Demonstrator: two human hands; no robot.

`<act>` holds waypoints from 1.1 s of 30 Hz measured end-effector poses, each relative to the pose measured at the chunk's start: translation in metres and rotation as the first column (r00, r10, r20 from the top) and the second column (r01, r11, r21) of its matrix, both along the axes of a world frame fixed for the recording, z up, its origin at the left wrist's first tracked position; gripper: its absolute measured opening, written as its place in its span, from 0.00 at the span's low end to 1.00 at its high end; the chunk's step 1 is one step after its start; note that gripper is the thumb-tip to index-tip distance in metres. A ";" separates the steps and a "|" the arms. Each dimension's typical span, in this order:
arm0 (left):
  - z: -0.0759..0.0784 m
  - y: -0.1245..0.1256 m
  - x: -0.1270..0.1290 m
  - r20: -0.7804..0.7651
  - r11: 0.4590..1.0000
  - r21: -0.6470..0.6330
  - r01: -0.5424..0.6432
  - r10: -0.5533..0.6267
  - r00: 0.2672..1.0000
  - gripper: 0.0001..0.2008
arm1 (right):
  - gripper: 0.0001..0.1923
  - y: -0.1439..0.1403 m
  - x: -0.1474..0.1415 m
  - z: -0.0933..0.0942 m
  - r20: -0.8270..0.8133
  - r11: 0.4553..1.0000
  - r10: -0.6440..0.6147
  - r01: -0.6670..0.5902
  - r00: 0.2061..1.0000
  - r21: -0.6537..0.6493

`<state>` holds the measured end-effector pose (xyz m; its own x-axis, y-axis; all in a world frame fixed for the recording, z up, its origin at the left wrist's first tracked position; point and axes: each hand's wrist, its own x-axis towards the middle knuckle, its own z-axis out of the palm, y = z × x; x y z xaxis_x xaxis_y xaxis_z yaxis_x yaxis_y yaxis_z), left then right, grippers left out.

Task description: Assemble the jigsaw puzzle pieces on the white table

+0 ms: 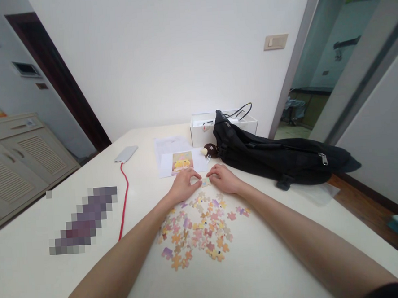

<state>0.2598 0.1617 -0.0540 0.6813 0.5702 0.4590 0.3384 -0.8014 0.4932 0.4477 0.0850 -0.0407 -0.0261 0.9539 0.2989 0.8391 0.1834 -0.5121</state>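
Observation:
Both my arms reach forward over a white table (276,252). My left hand (184,185) and my right hand (225,178) rest side by side, fingertips pinching small joined jigsaw pieces (206,182) between them on the tabletop. Just in front of me lies a loose heap of several pastel jigsaw pieces (199,230), pink, yellow and purple. Beyond my hands lies a reference picture (182,162) showing a yellow figure, on a white sheet.
A black bag (280,155) lies along the table's right side, with a white open box (201,128) and a small brown plush toy (210,150) behind it. A phone (126,153) with a red cable (124,203) lies at the left. A cabinet stands far left.

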 end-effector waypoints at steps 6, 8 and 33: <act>0.005 -0.004 0.002 -0.002 0.992 -0.128 0.020 -0.021 1.000 0.05 | 0.10 0.000 -0.004 0.003 -0.038 1.000 -0.005 0.004 0.999 -0.030; 0.007 -0.005 0.002 -0.001 0.988 -0.157 0.010 -0.011 1.000 0.06 | 0.09 0.000 -0.005 0.003 -0.053 0.999 -0.018 0.016 0.998 -0.042; 0.014 -0.012 0.007 0.186 0.934 -0.358 -0.001 0.073 0.980 0.05 | 0.15 -0.005 -0.003 0.007 -0.224 0.988 0.051 -0.082 0.973 -0.132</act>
<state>0.2665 0.1497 -0.0401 0.5753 0.7430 0.3420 0.2343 -0.5504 0.8013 0.4444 0.0800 -0.0333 -0.0399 0.9849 0.1685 0.6916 0.1490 -0.7067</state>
